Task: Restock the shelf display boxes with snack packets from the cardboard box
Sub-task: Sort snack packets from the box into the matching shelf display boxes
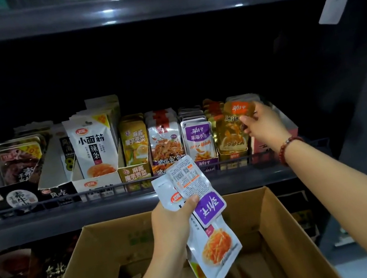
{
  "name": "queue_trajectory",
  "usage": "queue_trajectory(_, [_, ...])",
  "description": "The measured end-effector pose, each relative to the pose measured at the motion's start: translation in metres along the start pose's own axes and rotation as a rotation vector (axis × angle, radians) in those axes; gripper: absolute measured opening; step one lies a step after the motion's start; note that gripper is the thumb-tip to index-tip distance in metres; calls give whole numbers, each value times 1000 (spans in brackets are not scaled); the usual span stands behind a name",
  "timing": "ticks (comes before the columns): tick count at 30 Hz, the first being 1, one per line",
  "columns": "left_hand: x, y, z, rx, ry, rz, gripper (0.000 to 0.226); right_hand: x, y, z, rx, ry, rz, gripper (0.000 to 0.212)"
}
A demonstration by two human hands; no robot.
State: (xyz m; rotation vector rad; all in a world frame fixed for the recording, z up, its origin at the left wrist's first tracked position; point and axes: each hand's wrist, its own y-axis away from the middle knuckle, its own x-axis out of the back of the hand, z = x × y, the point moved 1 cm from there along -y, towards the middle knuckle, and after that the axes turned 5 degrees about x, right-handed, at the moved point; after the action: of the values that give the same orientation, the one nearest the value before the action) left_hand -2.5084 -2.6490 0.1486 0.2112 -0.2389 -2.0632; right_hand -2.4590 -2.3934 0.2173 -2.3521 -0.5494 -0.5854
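Shelf-side, right hand [263, 125] seemingly pinches orange packet [236, 127].

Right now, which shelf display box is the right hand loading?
The gold-orange box, next to the far-right one. The right hand pinches a matching orange packet at its top; the purple box sits left of it.

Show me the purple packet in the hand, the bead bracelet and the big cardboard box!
purple packet [210, 208]: head view, on its purple printed end.
bead bracelet [287, 147]: head view, on the beads across the right wrist.
cardboard box [274, 216]: head view, on its right inner wall.
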Motion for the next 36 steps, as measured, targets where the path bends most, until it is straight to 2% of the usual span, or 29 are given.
queue_trajectory(2, [0,-1,0,-7,8,-10,21,2,-4,1,-11,30,-32,27])
queue_trajectory(6, [-3,2,2,-18,28,-30,20,-9,1,6,6,235,-233,23])
queue_trajectory(10, [-3,4,1,-18,39,-46,20,-12,0,12,-33,378,-251,37])
queue_trajectory(12, [-1,5,1,-11,27,-54,21,-9,2,10,-32,356,-236,41])
queue_trajectory(15, [2,8,0,5,14,-75,22,0,16,2,22,209,-82,54])
queue_trajectory(17, [6,12,1,12,12,-95,23,6,32,-7,73,120,-1,54])
queue_trajectory(18, [8,13,2,13,7,-102,24,8,41,-14,90,88,-14,49])
queue_trajectory(20, [14,18,5,14,-2,-116,25,10,62,-31,93,3,-161,31])
queue_trajectory(23, [24,27,10,11,11,-147,31,9,91,-59,-1,-151,-445,11])
queue_trajectory(26, [35,36,13,-4,27,-154,31,5,115,-78,-168,-253,-675,20])
queue_trajectory(28, [43,41,11,-18,35,-128,29,-2,130,-86,-260,-330,-755,24])
queue_trajectory(36, [52,43,2,-4,59,-125,26,-26,157,-94,-394,-426,-493,11])
